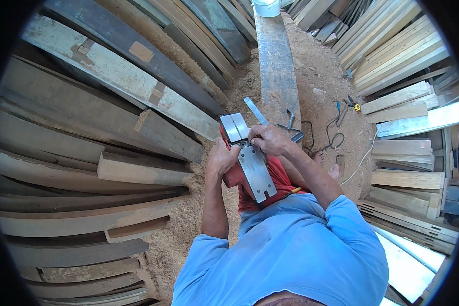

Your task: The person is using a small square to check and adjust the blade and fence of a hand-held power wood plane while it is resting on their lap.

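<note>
A red electric hand planer [254, 171] rests upside down over my lap, its two-part grey metal sole facing up. My left hand [222, 158] is closed around the planer's left side, with the thumb at the gap between the two sole plates. At the same gap, the fingers of my right hand [271, 139] are bent and pinched together from the other side. Whatever small part they may grip is hidden under the fingertips. Just beyond my hands lies a flat metal strip [255, 110]. A dark metal tool with a crossbar [290, 120] lies beside my right hand.
A worn blue-grey plank [278, 61] runs away from me to a white bucket [266, 7]. Stacked boards [51, 97] crowd the left, with lighter timber [403, 51] on the right. Sawdust covers the floor; a dark cable [333, 137] and yellow-handled tool [357, 107] lie there.
</note>
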`<action>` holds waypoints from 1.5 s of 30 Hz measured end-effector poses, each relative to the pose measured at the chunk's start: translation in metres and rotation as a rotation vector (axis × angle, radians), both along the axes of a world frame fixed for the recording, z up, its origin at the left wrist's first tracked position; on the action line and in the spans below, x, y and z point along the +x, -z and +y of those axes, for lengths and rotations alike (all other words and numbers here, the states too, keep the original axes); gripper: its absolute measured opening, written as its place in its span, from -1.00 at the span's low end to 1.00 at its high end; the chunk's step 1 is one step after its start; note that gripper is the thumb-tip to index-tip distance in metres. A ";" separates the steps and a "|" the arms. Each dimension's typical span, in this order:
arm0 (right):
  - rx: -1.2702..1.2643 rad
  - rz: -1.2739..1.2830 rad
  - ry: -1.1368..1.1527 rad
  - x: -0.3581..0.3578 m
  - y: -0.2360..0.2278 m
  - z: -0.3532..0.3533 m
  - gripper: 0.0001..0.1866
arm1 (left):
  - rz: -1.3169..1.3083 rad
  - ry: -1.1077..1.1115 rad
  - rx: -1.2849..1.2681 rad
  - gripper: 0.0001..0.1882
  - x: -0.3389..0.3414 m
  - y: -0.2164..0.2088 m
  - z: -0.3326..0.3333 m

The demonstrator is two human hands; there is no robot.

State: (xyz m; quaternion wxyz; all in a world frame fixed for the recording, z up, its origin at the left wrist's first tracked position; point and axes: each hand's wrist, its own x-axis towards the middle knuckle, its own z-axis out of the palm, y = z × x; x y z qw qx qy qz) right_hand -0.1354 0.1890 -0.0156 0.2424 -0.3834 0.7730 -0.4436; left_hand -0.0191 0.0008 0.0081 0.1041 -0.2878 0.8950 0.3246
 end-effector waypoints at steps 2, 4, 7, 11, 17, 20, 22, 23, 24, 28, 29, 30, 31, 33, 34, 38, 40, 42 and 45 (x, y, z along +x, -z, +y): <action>-0.010 0.012 0.073 0.002 -0.001 -0.001 -0.83 | -0.006 -0.003 0.003 -0.33 -0.001 -0.003 0.002; 0.001 0.037 0.079 0.005 -0.005 -0.001 -0.84 | -0.016 -0.014 0.004 -0.33 -0.001 -0.007 0.004; -0.043 0.139 0.085 0.009 -0.004 0.000 -0.85 | 0.005 -0.014 -0.004 -0.33 0.000 -0.007 0.004; -0.066 0.273 0.091 0.013 0.001 0.005 -0.86 | -0.028 -0.015 -0.006 -0.30 -0.003 -0.013 0.010; -0.063 0.254 0.067 0.016 -0.003 0.005 -0.86 | -0.015 0.015 0.004 -0.23 -0.001 -0.018 0.009; -0.049 0.237 0.104 0.017 -0.010 0.007 -0.83 | -0.053 0.033 0.003 -0.24 -0.004 -0.021 0.011; 0.019 0.254 0.141 0.018 -0.011 0.007 -0.81 | -0.054 0.026 -0.007 -0.24 -0.007 -0.024 0.016; 0.054 0.257 0.158 0.018 -0.010 0.007 -0.80 | -0.059 0.021 -0.011 -0.24 -0.008 -0.025 0.018; 0.066 0.240 0.166 0.018 -0.011 0.008 -0.80 | -0.056 0.026 -0.027 -0.24 -0.009 -0.027 0.019; 0.063 0.214 0.143 0.020 -0.010 0.010 -0.80 | -0.091 0.022 -0.057 -0.23 -0.008 -0.027 0.021; 0.047 0.221 0.128 0.020 -0.009 0.011 -0.81 | -0.095 0.018 -0.056 -0.23 -0.007 -0.027 0.022; 0.031 0.228 0.113 0.020 -0.007 0.012 -0.81 | -0.098 0.014 -0.055 -0.22 -0.007 -0.027 0.022; 0.037 0.239 0.114 0.020 -0.004 0.012 -0.82 | -0.111 0.011 -0.054 -0.22 -0.007 -0.027 0.022; 0.048 0.264 0.117 0.019 0.002 0.011 -0.82 | -0.135 0.006 -0.052 -0.20 -0.009 -0.028 0.023; 0.029 0.277 0.103 0.019 0.003 0.011 -0.82 | -0.130 0.012 -0.057 -0.20 -0.008 -0.027 0.022; 0.041 0.319 0.076 0.021 -0.004 0.013 -0.83 | -0.106 0.026 -0.072 -0.18 -0.007 -0.024 0.020; 0.076 0.336 0.094 0.023 -0.006 0.016 -0.82 | -0.097 0.032 -0.072 -0.19 -0.008 -0.023 0.022; 0.099 0.354 0.135 0.019 -0.005 0.018 -0.82 | -0.094 0.048 -0.071 -0.19 -0.014 -0.026 0.023; 0.154 0.342 0.153 0.026 -0.001 0.010 -0.79 | -0.095 0.024 -0.022 -0.23 -0.009 -0.015 0.013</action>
